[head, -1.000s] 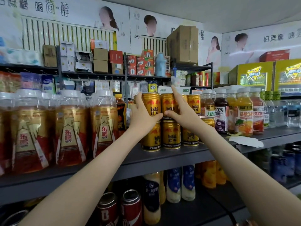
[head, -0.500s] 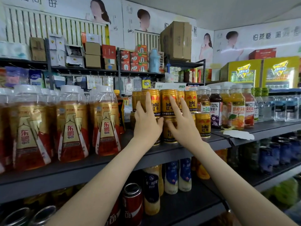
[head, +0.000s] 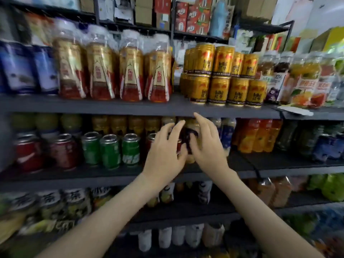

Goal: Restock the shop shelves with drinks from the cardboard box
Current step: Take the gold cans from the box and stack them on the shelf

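Observation:
Gold energy-drink cans (head: 221, 79) stand in two stacked rows on the upper dark shelf (head: 130, 107). Both hands hang in front of the shelf below, apart from the cans. My left hand (head: 165, 151) has its fingers loosely spread and holds nothing. My right hand (head: 208, 146) is beside it, fingers relaxed and empty. Behind and between them a dark-capped bottle (head: 189, 135) stands on the middle shelf (head: 93, 175); the picture is blurred there. The cardboard box with drinks is out of view.
Wrapped gold-and-red bottles (head: 100, 71) fill the upper shelf to the left of the cans, juice bottles (head: 301, 81) to the right. Green cans (head: 111, 151), red cans (head: 61, 153) and orange bottles (head: 256, 135) line the middle shelf. More bottles crowd the lower shelves.
Both hands have left the gold cans and dropped to the middle shelf level. The camera has tilted down, so the lower shelves show.

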A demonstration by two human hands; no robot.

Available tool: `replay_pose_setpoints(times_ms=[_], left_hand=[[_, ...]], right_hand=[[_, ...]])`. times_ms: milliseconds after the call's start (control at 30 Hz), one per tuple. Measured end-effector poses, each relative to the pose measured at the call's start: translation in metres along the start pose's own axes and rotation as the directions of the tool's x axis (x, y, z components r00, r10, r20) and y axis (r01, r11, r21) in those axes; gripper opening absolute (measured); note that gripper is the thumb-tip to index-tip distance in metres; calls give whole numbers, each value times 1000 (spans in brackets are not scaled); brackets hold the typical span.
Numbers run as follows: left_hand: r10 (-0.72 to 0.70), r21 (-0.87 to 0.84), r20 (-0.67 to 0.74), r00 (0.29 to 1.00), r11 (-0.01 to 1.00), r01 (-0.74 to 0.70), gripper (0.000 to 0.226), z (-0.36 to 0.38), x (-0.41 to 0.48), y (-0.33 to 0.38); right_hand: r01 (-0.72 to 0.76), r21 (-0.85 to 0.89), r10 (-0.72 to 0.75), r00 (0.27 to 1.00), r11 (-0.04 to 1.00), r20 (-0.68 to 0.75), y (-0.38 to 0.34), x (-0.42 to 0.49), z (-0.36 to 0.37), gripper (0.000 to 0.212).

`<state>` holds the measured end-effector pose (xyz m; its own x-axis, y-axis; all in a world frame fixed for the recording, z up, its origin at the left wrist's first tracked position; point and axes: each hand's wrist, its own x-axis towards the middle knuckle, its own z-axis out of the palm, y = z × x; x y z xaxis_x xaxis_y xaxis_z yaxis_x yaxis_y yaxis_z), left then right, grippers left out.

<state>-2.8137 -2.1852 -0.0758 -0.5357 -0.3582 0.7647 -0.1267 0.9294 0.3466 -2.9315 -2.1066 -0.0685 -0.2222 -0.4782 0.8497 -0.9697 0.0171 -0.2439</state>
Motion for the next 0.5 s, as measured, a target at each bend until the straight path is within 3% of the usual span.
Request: replay_pose_setpoints(times_ms=[100, 200, 333, 500], left_hand=[[-179, 44, 48, 983, 983, 177, 53, -23, -76, -19], [-400, 123, 90, 912, 913, 389, 54, -55, -154, -48], [-648, 266, 79, 758, 746, 610, 55, -106, -254, -94], [-828, 414, 12, 560, 514, 751, 57, -177, -360, -157]], right_hand=[[8, 97, -20, 993, 995, 119, -37, -47, 34, 47], [-1, 225, -65, 956, 974, 287, -87, -98, 77, 46], [-96, 292, -89, 824, 952, 559, -165, -163, 142, 48], [-69, 355, -234, 635, 932, 737, -265, -214, 221, 52]])
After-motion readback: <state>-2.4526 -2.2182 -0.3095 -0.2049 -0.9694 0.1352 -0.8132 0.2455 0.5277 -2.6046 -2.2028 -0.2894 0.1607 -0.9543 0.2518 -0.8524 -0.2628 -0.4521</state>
